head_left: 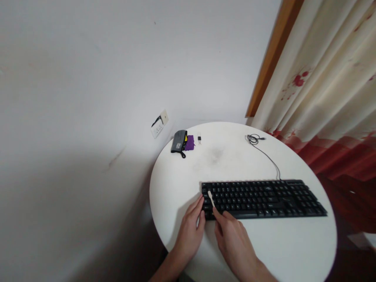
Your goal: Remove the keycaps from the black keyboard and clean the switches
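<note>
A black keyboard (264, 197) lies across a round white table (241, 156). My right hand (233, 239) pinches a small white stick-like tool (211, 198), whose tip rests on the keys at the keyboard's left end. My left hand (190, 231) lies beside it with its fingers together, touching the keyboard's left edge. The keyboard's black cable (266, 152) runs to the far side of the table and ends in a loose coil.
A grey pouch (179, 141) with purple cloth (190, 142) sits at the table's far left edge, a small clip-like object (199, 138) beside it. A wall socket (159, 124) is on the white wall. Cream and red curtains (331, 90) hang at right.
</note>
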A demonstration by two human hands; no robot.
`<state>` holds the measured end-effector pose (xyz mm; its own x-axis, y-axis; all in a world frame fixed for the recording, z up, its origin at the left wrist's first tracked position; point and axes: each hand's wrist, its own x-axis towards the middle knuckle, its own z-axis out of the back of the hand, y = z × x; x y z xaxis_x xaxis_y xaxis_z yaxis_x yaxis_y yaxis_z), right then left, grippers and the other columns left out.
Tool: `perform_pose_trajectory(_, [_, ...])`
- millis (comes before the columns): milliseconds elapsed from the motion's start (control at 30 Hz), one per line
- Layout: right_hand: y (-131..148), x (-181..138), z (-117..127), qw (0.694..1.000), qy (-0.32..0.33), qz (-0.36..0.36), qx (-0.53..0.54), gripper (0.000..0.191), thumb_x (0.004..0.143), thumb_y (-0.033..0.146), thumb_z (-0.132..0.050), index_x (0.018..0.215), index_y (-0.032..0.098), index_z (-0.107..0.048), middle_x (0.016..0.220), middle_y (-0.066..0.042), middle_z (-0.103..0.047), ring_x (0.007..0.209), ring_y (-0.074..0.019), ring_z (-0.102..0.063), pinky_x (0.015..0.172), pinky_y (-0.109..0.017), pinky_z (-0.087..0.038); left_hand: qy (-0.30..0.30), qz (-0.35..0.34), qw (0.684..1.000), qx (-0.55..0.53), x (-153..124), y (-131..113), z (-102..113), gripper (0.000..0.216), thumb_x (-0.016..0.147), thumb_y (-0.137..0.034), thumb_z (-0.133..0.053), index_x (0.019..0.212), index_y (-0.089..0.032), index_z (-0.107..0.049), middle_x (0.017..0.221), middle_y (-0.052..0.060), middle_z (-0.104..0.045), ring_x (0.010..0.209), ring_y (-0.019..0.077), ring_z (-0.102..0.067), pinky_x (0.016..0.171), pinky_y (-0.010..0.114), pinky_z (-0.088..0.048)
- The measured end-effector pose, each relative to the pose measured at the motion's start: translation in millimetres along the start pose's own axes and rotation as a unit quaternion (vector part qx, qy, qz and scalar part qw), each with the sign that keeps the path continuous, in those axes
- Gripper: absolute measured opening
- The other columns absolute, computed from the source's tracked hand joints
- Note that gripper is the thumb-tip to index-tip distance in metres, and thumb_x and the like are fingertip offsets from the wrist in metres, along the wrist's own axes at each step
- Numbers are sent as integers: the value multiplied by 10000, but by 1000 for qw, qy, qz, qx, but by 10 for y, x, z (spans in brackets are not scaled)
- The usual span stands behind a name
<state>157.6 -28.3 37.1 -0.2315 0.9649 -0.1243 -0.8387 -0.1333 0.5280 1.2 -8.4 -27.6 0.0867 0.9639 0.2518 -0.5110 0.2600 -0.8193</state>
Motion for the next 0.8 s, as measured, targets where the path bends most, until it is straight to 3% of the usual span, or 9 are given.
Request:
perform_pose_trajectory(400, [-178, -376, -47, 999, 32, -9, -34, 525, 886, 62, -421, 1372, 203, -560, 1017, -109, -690, 827, -219, -709, 745, -277, -518, -4, -3, 1000, 15, 8, -18, -12, 450, 969, -226, -428, 1413, -238, -497, 1455, 59, -506, 1352, 206, -460, 1157, 430, -353])
perform_pose_trajectory(633, [-373, -626, -129, 996, 85, -1, -18, 568, 842, 71, -466, 1387, 209, -548, 1005, -102, -704, 792, -220, -718, 709, -259, -527, -7, -6, 1000, 19, 6, -19, -3, 450, 964, -216, -436, 1409, -244, -502, 1450, 53, -512, 1338, 200, -477, 1150, 413, -365])
perform_pose_trajectory(800, [-384, -705, -91, 997, 44, 32, 55, 504, 890, 133, -436, 1374, 209, -555, 995, -98, -700, 787, -198, -703, 718, -256, -529, 0, -11, 1000, 19, 5, -23, 3, 454, 974, -196, -400, 1417, -238, -489, 1467, 54, -492, 1353, 190, -458, 1159, 413, -350])
